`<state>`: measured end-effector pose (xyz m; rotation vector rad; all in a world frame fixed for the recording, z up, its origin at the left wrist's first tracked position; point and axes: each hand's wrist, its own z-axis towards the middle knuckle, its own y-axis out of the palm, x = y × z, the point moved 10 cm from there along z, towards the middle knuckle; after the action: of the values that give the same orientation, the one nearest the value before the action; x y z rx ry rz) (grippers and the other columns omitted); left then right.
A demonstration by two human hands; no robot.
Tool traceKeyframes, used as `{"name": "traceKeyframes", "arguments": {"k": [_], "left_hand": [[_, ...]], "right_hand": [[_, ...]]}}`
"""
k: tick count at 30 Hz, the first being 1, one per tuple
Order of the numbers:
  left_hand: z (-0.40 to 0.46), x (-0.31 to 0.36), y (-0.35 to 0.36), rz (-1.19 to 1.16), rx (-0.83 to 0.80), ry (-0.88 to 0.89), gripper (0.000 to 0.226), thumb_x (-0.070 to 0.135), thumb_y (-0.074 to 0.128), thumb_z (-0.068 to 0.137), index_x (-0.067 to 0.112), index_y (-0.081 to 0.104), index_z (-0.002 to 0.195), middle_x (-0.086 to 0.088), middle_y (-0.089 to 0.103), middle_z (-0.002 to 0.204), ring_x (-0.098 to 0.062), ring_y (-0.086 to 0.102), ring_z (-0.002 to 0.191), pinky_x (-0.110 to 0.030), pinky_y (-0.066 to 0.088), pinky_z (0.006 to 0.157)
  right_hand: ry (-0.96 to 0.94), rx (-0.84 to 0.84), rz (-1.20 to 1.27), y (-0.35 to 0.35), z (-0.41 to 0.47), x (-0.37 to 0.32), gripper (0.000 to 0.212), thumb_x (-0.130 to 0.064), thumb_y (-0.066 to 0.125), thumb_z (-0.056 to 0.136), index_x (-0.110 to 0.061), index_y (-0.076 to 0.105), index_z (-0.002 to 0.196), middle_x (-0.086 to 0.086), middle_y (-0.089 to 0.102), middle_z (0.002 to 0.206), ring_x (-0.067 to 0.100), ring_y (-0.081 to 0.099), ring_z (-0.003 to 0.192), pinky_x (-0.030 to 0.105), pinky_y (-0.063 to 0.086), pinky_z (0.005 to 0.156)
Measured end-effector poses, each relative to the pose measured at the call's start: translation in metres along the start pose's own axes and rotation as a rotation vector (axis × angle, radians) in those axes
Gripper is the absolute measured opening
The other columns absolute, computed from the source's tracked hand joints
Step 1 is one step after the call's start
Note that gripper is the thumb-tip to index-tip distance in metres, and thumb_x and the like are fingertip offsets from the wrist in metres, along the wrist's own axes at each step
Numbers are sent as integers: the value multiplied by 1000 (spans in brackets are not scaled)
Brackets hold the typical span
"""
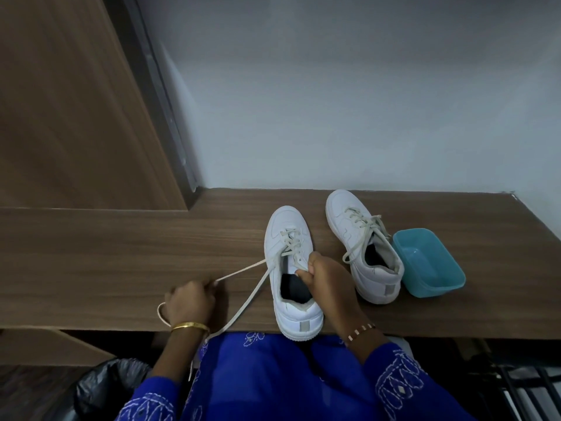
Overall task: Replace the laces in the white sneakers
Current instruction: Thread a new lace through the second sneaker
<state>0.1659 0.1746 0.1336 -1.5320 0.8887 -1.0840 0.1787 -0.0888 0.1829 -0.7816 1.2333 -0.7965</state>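
the near sneaker (296, 278) stands on the wooden surface (121, 253) with its long axis running away from the person, toe toward the wall (334, 101) and heel at the near edge, slightly overhanging it. its lace (243, 302) is threaded only through the front eyelets; two loose ends run out to the left of the sneaker. one end goes taut to the left hand (189, 303), whose grip is curled tight around it, with a loop of lace showing behind the wrist. the other end trails over the near edge and hangs down in front of the blue dress (273, 378). the right hand (326, 279) holds the sneaker at its opening, fingers curled over the right side of the collar and thumb pinching by the tongue.

the second sneaker (364, 247) lies just right of the near sneaker, also toe toward the wall but angled a little left, its lace loose. a teal tub (429, 262) touches its right side.

a wooden panel (76, 117) rises left of the near sneaker. a black bin bag (106, 387) sits below the surface, to the left.
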Motion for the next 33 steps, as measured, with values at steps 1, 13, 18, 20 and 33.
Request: {"name": "traceKeyframes", "arguments": {"k": [1, 13, 18, 20, 33], "left_hand": [[-1, 6, 1, 37, -9, 32, 29, 30, 40, 96, 27, 64, 110, -6, 69, 100, -26, 60, 98, -34, 36, 94], [-17, 98, -19, -365, 131, 401, 23, 27, 55, 90, 9, 67, 82, -11, 67, 74, -30, 61, 74, -27, 27, 61], [-9, 70, -9, -365, 95, 205, 22, 30, 53, 92, 17, 71, 95, -12, 71, 82, -31, 64, 82, -31, 42, 66], [-10, 71, -20, -331, 188, 221, 18, 22, 56, 90, 12, 70, 91, -13, 69, 81, -35, 63, 78, -34, 43, 66], [-30, 98, 0, -375, 98, 317, 20, 25, 53, 91, 12, 67, 97, -7, 66, 91, -26, 60, 83, -26, 34, 61]], "right_hand": [[3, -4, -10, 1, 0, 0, 27, -28, 57, 90, -15, 36, 78, -3, 38, 66, 15, 40, 67, 28, 29, 60], [4, 0, 9, 1, 0, 1, 29, -26, 60, 88, -16, 36, 76, -9, 30, 61, 15, 40, 67, 29, 30, 61], [-4, -21, 11, 4, 0, 1, 28, -27, 58, 89, -15, 35, 77, -12, 26, 60, 15, 40, 67, 29, 31, 62], [0, -16, 17, 4, 0, 2, 29, -27, 58, 89, -16, 35, 77, -12, 26, 60, 15, 40, 67, 29, 32, 62], [10, -22, 40, 3, 0, 1, 30, -26, 58, 89, -14, 34, 76, -13, 25, 58, 15, 39, 66, 29, 31, 62]]}}
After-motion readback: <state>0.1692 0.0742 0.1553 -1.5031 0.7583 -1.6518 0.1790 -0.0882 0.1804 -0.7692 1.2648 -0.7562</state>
